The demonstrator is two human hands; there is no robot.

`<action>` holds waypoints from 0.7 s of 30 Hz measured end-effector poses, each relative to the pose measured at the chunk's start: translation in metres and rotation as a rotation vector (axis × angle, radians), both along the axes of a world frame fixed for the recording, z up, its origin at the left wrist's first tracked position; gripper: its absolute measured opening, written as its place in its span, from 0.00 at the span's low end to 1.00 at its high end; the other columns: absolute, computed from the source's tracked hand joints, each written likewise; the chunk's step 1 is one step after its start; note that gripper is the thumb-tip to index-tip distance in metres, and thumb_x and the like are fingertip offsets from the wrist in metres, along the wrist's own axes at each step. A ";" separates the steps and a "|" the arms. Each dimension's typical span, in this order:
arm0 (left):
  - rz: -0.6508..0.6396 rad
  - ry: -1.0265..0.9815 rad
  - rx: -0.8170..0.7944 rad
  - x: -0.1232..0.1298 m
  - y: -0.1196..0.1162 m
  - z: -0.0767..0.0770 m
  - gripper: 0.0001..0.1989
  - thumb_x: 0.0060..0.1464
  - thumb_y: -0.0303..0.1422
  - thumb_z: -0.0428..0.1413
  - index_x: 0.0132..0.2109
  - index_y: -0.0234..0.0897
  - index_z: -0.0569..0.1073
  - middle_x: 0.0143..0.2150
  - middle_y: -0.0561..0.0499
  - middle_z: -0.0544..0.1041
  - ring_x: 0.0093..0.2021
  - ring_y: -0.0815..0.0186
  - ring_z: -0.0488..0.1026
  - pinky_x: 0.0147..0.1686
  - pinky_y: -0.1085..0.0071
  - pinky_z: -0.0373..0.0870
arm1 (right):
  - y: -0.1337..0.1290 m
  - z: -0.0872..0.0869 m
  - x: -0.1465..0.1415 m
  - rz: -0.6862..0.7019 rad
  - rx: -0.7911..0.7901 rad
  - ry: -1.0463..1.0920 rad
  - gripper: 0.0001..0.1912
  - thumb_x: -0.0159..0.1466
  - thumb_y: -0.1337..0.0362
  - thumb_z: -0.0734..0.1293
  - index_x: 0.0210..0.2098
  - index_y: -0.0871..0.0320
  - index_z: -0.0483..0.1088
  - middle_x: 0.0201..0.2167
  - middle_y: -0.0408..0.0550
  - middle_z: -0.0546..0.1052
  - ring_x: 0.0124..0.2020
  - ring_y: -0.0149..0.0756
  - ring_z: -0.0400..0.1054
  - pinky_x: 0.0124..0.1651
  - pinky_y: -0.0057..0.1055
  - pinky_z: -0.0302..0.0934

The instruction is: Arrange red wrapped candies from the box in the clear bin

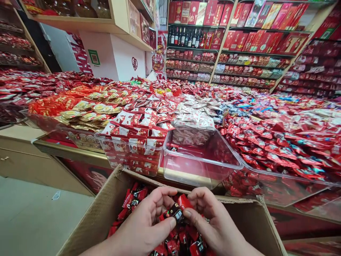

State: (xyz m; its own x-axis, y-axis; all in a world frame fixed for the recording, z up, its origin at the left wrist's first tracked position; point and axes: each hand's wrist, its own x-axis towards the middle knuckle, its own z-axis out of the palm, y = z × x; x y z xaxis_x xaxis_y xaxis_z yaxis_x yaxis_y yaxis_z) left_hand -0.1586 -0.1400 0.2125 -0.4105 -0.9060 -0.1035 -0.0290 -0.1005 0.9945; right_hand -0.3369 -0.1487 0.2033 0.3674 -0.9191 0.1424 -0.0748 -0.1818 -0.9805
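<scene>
Both my hands are inside an open cardboard box [87,218], over a heap of small red and black wrapped candies [183,238]. My left hand [149,217] curls its fingers and thumb around a black-and-red candy [176,212]. From the other side, my right hand [210,213] closes thumb and fingers on the candies, its thumb touching the same piece. Another red wrapper [183,202] shows between the two hands. Just beyond the box stands a clear plastic bin [197,165] with one small candy piece [174,147] at its far left.
A clear bin [133,145] of red-and-white packets is on the left, and a bin of red candies [277,149] on the right. White packets [197,110] lie behind. Shelves [221,53] with bottles and red boxes line the back wall. Pale floor [26,217] shows at left.
</scene>
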 end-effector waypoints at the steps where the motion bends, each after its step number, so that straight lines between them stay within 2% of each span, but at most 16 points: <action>1: -0.015 -0.011 -0.006 0.001 0.001 0.001 0.19 0.50 0.27 0.52 0.50 0.42 0.60 0.44 0.51 0.67 0.48 0.66 0.64 0.47 0.67 0.61 | 0.000 0.000 0.000 -0.037 -0.067 0.040 0.05 0.59 0.62 0.61 0.36 0.53 0.59 0.28 0.42 0.68 0.29 0.28 0.63 0.31 0.25 0.60; 5: -0.072 -0.010 0.023 0.005 0.002 0.006 0.17 0.50 0.31 0.54 0.49 0.41 0.62 0.45 0.50 0.68 0.49 0.64 0.64 0.47 0.65 0.61 | 0.000 0.005 -0.007 -0.123 -0.280 0.168 0.04 0.61 0.64 0.59 0.37 0.53 0.62 0.31 0.44 0.70 0.32 0.31 0.66 0.34 0.26 0.62; 8: -0.057 0.013 0.096 0.003 0.002 0.008 0.17 0.46 0.30 0.58 0.44 0.37 0.66 0.38 0.52 0.71 0.41 0.67 0.67 0.42 0.69 0.63 | 0.000 0.008 -0.008 -0.075 -0.364 0.215 0.07 0.61 0.66 0.59 0.39 0.52 0.63 0.34 0.45 0.72 0.34 0.31 0.68 0.37 0.26 0.63; 10: 0.004 0.004 0.106 -0.001 0.001 0.009 0.14 0.44 0.30 0.58 0.41 0.36 0.68 0.33 0.54 0.71 0.35 0.70 0.67 0.37 0.71 0.64 | 0.001 0.009 -0.005 -0.040 -0.350 0.200 0.09 0.60 0.65 0.60 0.41 0.51 0.62 0.36 0.46 0.72 0.36 0.32 0.68 0.38 0.27 0.64; 13: 0.091 0.027 0.055 -0.004 0.001 0.013 0.12 0.45 0.30 0.58 0.40 0.36 0.67 0.32 0.54 0.71 0.34 0.71 0.67 0.36 0.72 0.65 | 0.006 0.015 0.002 0.007 -0.189 0.081 0.14 0.58 0.63 0.63 0.44 0.52 0.59 0.34 0.47 0.71 0.32 0.33 0.68 0.33 0.29 0.66; 15: 0.091 0.056 0.002 -0.001 0.001 0.016 0.16 0.47 0.32 0.57 0.44 0.39 0.65 0.36 0.52 0.72 0.38 0.69 0.68 0.40 0.71 0.65 | 0.007 0.029 0.004 0.016 -0.122 -0.001 0.15 0.58 0.64 0.63 0.44 0.51 0.56 0.34 0.46 0.71 0.31 0.32 0.68 0.33 0.30 0.66; 17: 0.066 0.037 -0.062 0.008 0.001 0.020 0.16 0.51 0.35 0.54 0.48 0.42 0.63 0.40 0.51 0.72 0.40 0.68 0.68 0.43 0.69 0.65 | 0.003 0.054 0.000 -0.046 -0.174 -0.034 0.15 0.58 0.65 0.62 0.44 0.51 0.56 0.35 0.47 0.70 0.33 0.32 0.68 0.35 0.30 0.66; 19: 0.081 -0.015 -0.110 0.019 0.001 0.023 0.14 0.52 0.37 0.52 0.47 0.43 0.65 0.39 0.52 0.73 0.39 0.68 0.69 0.41 0.71 0.66 | -0.012 0.085 -0.005 -0.154 -0.267 -0.039 0.16 0.56 0.66 0.63 0.43 0.51 0.56 0.34 0.46 0.71 0.34 0.32 0.68 0.34 0.29 0.66; 21: 0.122 -0.038 -0.112 0.030 0.002 0.026 0.12 0.50 0.38 0.55 0.43 0.42 0.67 0.35 0.53 0.73 0.34 0.70 0.70 0.35 0.75 0.67 | -0.037 0.110 -0.009 -0.259 -0.292 -0.001 0.16 0.54 0.66 0.64 0.41 0.53 0.56 0.29 0.44 0.70 0.31 0.32 0.68 0.30 0.27 0.65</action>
State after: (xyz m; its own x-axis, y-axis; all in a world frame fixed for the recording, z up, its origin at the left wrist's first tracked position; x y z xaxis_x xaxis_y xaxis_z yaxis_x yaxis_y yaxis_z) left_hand -0.1285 -0.1381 0.2385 -0.2947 -0.9555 -0.0125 -0.0616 0.0059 0.9981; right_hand -0.3457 -0.1855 0.3138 0.1281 -0.9022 0.4120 -0.1538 -0.4284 -0.8904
